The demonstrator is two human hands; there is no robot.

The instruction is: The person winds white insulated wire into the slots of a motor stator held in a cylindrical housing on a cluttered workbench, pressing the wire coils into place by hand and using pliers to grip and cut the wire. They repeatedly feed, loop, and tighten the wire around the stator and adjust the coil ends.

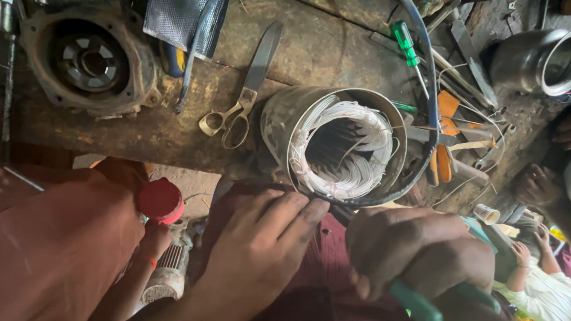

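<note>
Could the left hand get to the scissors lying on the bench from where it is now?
Probably yes. The left hand rests its fingertips on the near rim of the wound stator, and the scissors lie just beyond on the wooden bench, with nothing lying over their handles.

One thing here looks like packaging: a flat pouch (178,14) at the upper middle of the frame, left of centre, lying on the bench (317,44). It is silvery grey with a fine mesh or grid pattern and a dark blue edge. Its top is cut off by the frame. No labels, signs or screens can be made out.
</note>
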